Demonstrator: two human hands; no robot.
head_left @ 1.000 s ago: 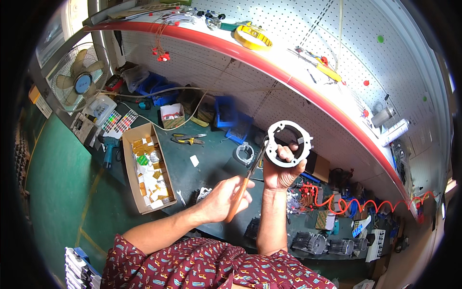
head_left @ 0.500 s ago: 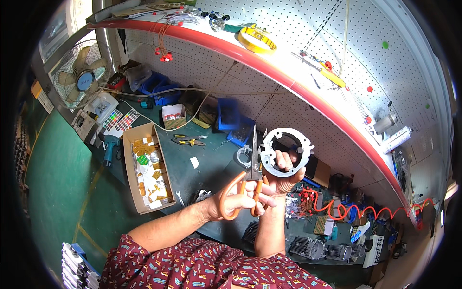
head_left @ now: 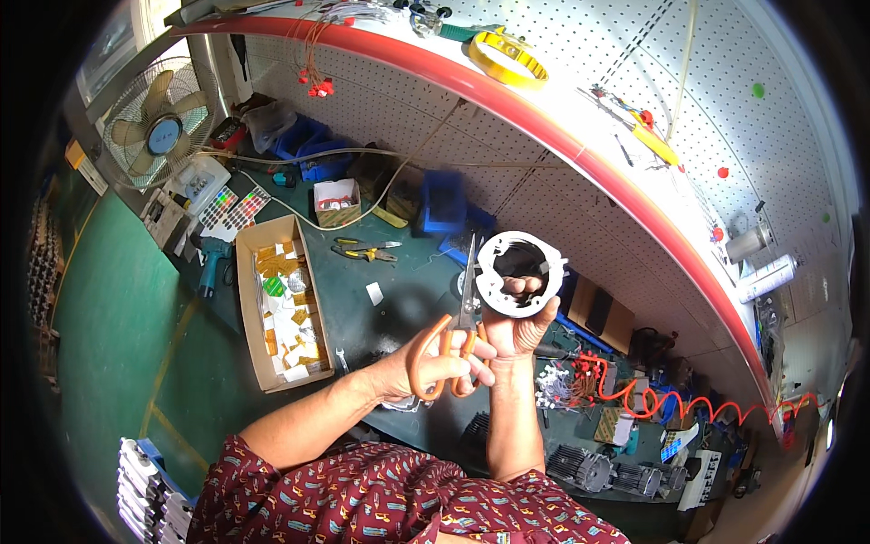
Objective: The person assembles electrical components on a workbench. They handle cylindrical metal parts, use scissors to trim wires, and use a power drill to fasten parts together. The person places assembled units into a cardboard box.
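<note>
**Scissors held to a white ring-shaped part above a cluttered workbench**

The right hand [head_left: 517,331] is raised in front of the person, its grip clenched about the lower rim of a white ring-shaped part [head_left: 518,274]; fingertips show through the ring's opening, so the part is pinched from inside and outside at once. Held thus, the ring faces the camera with its upper and left rim free of the hand. The left hand [head_left: 435,367] grasps a pair of orange-handled scissors [head_left: 458,331], fingers through the loops, blades pointing upward beside the ring's left edge. The blades look nearly closed; whether the tips touch the ring or merely stand just beside it cannot be told. Both forearms rise from patterned red sleeves [head_left: 362,499] at the lower edge, and the two hands meet, which likely steadies tool and part against one another.

Ring and scissors are carried in the air, well above the dark green surface [head_left: 399,272]. On it lie a long cardboard box [head_left: 276,304] of yellow, green and white pieces to the left, pliers [head_left: 362,249] behind, a blue bin [head_left: 444,204] near the perforated wall panel, and a coiled orange hose [head_left: 652,394] to the right. A desk fan [head_left: 154,136] stands at far left. A red-edged shelf [head_left: 544,127] arches overhead bearing a yellow ring [head_left: 507,56] and small tools.
</note>
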